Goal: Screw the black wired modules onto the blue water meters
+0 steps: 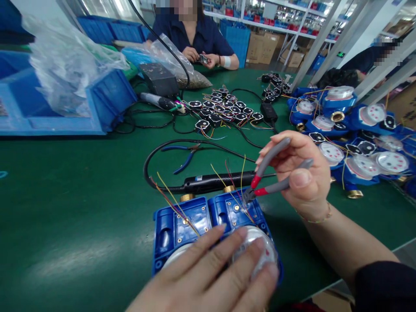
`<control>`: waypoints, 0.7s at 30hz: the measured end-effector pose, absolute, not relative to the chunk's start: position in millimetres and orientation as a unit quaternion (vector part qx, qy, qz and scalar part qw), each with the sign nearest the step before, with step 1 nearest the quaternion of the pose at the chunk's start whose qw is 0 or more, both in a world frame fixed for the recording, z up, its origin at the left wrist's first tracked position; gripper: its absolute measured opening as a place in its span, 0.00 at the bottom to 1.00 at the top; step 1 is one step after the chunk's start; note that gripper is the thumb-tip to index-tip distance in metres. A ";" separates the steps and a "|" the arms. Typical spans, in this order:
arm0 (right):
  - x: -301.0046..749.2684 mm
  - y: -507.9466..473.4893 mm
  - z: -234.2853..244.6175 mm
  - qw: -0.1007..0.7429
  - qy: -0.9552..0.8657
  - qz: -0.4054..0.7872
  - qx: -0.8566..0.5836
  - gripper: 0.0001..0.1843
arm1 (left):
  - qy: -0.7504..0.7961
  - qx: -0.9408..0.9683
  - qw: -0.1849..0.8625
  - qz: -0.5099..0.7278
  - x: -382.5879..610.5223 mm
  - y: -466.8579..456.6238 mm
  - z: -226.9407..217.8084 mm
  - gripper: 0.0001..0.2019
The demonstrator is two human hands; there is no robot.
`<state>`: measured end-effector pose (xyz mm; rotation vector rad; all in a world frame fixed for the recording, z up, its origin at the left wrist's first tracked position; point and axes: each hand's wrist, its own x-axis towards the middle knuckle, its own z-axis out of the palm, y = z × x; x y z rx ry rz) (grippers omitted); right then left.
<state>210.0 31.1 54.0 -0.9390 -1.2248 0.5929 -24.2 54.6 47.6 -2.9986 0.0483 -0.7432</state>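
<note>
My right hand grips a pair of cutting pliers by its grey and red handles, which are spread apart. The jaws sit over the right-hand blue water meter, close to its thin yellow and red wires. My left hand lies with outstretched fingers across that meter's clear round dial and partly hides it. The left-hand blue water meter stands right beside, with loose wires rising from its body and its dial mostly covered by my hand. Brass threaded ends show behind both.
Behind the meters lie a black electric screwdriver with its cord and blue-handled pliers. Many small black wired modules lie farther back. Blue meters are piled at right, blue bins stand at left. A co-worker sits opposite.
</note>
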 end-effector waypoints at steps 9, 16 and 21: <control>201.2 22.4 59.9 0.686 -0.523 0.260 -0.433 0.26 | -0.541 -0.774 -0.313 -0.103 -58.3 134.8 36.0 0.38; 184.5 12.1 55.7 0.673 -0.527 0.325 -0.405 0.24 | -0.467 -0.657 -0.531 -0.262 -53.3 117.3 4.0 0.35; 171.5 18.9 54.2 0.642 -0.550 0.352 -0.402 0.24 | -0.417 -0.606 -0.585 -0.342 -42.8 108.9 10.0 0.39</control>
